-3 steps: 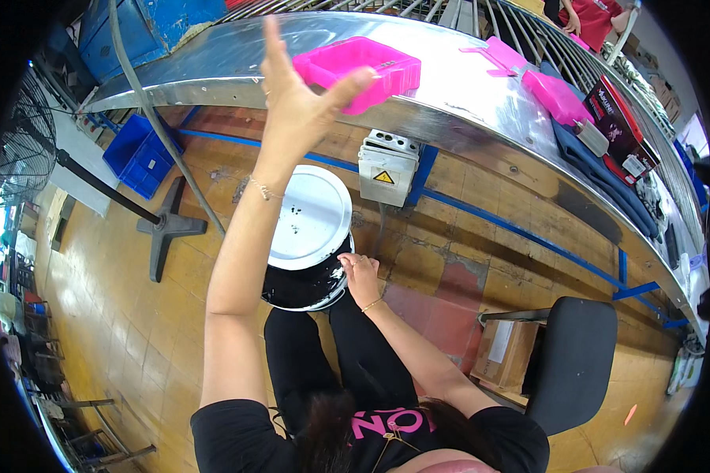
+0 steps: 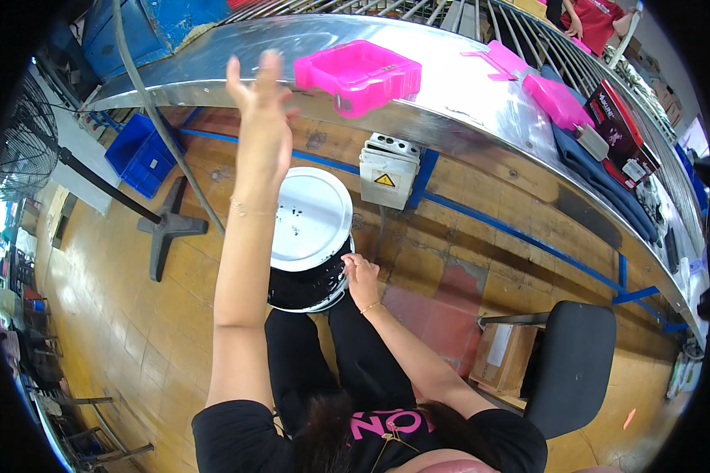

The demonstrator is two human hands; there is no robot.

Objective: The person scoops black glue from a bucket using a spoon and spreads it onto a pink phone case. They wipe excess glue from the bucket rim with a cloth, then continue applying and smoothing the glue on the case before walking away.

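Pink plastic, an open tray (image 2: 359,75), sits on the curved steel tabletop (image 2: 213,79) at twelve o'clock, tilted near the front edge. The left hand (image 2: 260,118) is raised just beside it at nine o'clock, fingers spread and released, apparently not touching. The step looks like setting the tray down; next comes seating it flat (it could slip off). The right hand (image 2: 361,276) rests on the rim of the black bucket (image 2: 308,288) with white lid (image 2: 312,217), loosely curled. A grey switch box (image 2: 388,169), more pink trays (image 2: 556,98), folded dark cloth (image 2: 599,177) and a black chair (image 2: 572,366) lie around.
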